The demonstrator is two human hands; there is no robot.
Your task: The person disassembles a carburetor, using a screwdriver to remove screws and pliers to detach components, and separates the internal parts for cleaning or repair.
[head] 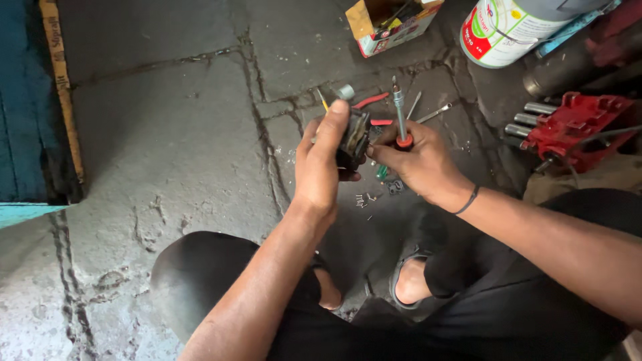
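Over the cracked concrete floor [174, 134], viewed from above, a person squats with both knees in dark trousers at the bottom of the frame and one sandalled foot [409, 281] showing between them. At the floor's left edge: a teal panel [20, 100] with a yellowish strip [60, 87] along its side. Mid-floor, the left hand [319, 167] is raised, fingers wrapped tight around a small dark block-shaped part [354, 139]; the thumb lies along its top, and the grip is closed on it. What kind of part it is cannot be told. Just beside it, touching the same part from the other side, the right hand [418, 160] pinches at the part with fingertips together while also clamping a screwdriver [400, 113] with a red collar, shaft pointing up and away from the body. A dark band [468, 199] sits on the right wrist. On the floor beneath the hands: a few small screws [361, 198], a small green piece [382, 172], loose and near one another. Beyond the hands lie a red-handled tool [370, 101], a small grey cap [345, 91] and thin metal rods [435, 112]. Toward the far edge, an open cardboard box [391, 23]; further right, a white-and-green can [508, 30]. At the right edge, a red metal assembly [578, 127] with silver cylinders.
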